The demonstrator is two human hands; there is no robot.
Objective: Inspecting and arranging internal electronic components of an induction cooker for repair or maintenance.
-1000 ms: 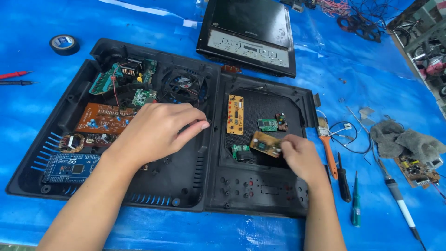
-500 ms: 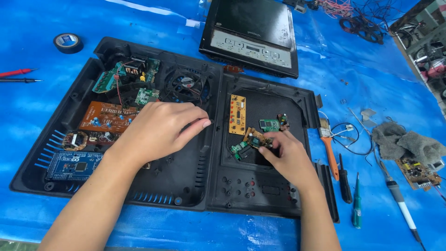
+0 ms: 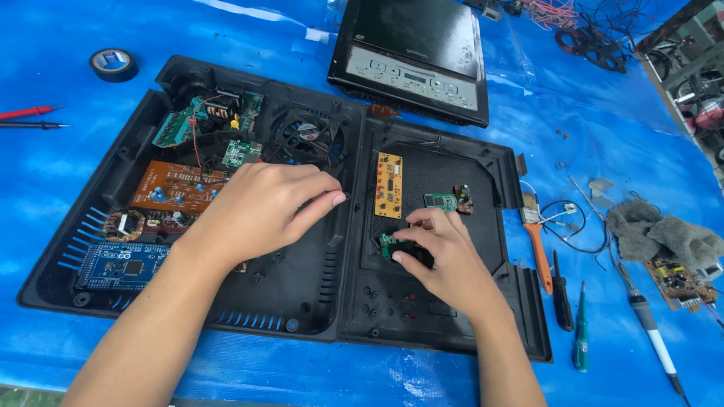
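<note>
green circuit board [image 3: 388,243], small, half-hidden

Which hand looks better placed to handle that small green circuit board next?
Probably the right hand: its fingers already grip the small green board. The left hand rests on the black casing, beside the fan.

Right hand [image 3: 445,260] gripping small green board [image 3: 388,243], left hand [image 3: 260,207] on black casing [image 3: 302,301]

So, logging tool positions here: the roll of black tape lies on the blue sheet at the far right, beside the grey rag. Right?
Not quite. The head view shows the tape on the blue sheet at the far left, near the red probes; the rag is across at the right.
</note>
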